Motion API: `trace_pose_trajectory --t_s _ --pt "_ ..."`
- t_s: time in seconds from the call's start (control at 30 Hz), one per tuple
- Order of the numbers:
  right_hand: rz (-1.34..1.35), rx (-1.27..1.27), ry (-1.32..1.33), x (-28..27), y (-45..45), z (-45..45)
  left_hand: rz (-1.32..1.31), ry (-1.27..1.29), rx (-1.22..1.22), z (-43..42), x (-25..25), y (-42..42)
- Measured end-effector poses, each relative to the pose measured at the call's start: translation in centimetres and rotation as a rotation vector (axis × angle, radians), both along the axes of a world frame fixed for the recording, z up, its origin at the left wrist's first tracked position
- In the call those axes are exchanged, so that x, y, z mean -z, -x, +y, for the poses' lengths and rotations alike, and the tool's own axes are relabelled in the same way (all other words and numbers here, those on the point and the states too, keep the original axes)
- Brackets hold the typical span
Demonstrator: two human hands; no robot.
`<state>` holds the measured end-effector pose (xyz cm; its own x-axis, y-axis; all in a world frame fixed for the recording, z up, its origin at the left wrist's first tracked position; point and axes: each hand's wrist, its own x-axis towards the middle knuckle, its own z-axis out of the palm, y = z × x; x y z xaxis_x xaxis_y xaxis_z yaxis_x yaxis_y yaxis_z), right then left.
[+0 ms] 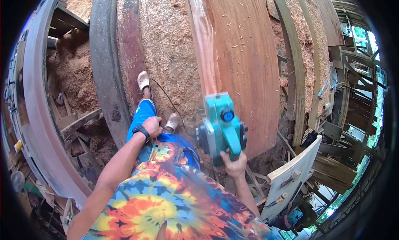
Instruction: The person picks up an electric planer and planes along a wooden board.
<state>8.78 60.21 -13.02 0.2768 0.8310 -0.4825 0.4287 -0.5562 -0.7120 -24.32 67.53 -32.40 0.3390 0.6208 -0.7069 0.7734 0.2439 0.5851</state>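
I'm watching the right hand (236, 164), fingers wrapped round the teal electric planer (222, 123) | planer right of centre, at the reddish plank's (251, 69) left edge | left hand (153, 127), left of centre: fingers curled, grip I can't tell

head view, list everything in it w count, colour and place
Wide flat wooden board: 1, reddish-brown, right of centre
Boxy handheld power planer: 1, teal, over the board's left part
Thin power cord: 1, black, left of planer
Loose wood shavings: uncountable, tan, upper centre and sides
Long wooden beam: 1, dark grey, upper left
Narrow plank: 1, dark red, beside beam
Flat panel: 1, whitish, lower right
Scrap lumber: many, brown, both edges
Clogs: 2, cream, left of centre
Wristwatch: 1, black, left wrist
Tie-dyed shirt: 1, multicoloured, bottom centre
Shorts: 1 pair, blue, left of centre
Left hand: 1, bare, at the shorts
Right hand: 1, bare, gripping planer
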Motion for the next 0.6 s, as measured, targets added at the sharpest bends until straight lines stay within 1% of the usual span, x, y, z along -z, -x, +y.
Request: trace_pose_trajectory --t_s 0.07,0.1,0.13,0.23,0.27,0.3,0.37,0.4,0.47,0.5,0.53,0.6 --pt "-0.024 -0.065 -0.136 0.1 1.9 5.2 0.021 -0.018 -0.041 1.1 0.7 1.2" --pt "0.02 -0.035 -0.109 1.0 2.3 7.3 0.031 -0.009 -0.06 1.9 0.5 1.7" --pt "0.011 -0.073 -0.176 1.8 2.8 9.9 0.04 0.003 -0.079 3.0 -0.2 2.2" --pt "0.062 -0.084 -0.234 3.0 4.8 18.4 0.034 -0.011 -0.166 5.0 -0.7 3.9" --pt "0.026 -0.105 -0.267 3.6 5.5 21.3 0.032 -0.022 -0.19 5.7 -0.8 4.4" --pt "0.034 -0.076 -0.202 3.2 6.3 24.5 0.029 -0.031 -0.212 6.3 -0.9 5.0" --pt "0.131 -0.085 -0.269 4.3 7.5 31.3 0.014 -0.066 -0.246 7.4 -0.9 6.0" --pt "0.065 -0.125 -0.294 4.4 8.2 35.1 0.0 -0.078 -0.268 7.9 -0.9 6.5" --pt "0.252 -0.121 -0.369 3.7 10.8 42.1 0.005 -0.056 -0.304 9.2 -1.5 7.3" --pt "0.204 -0.113 -0.348 3.1 12.0 45.1 -0.008 -0.08 -0.321 9.6 -1.4 7.9" --pt "0.069 -0.2 -0.349 5.4 11.3 49.5 -0.02 -0.103 -0.339 9.9 -1.3 8.4" --pt "0.152 -0.177 -0.327 4.7 13.0 53.7 -0.078 -0.133 -0.419 10.4 -1.8 9.1"
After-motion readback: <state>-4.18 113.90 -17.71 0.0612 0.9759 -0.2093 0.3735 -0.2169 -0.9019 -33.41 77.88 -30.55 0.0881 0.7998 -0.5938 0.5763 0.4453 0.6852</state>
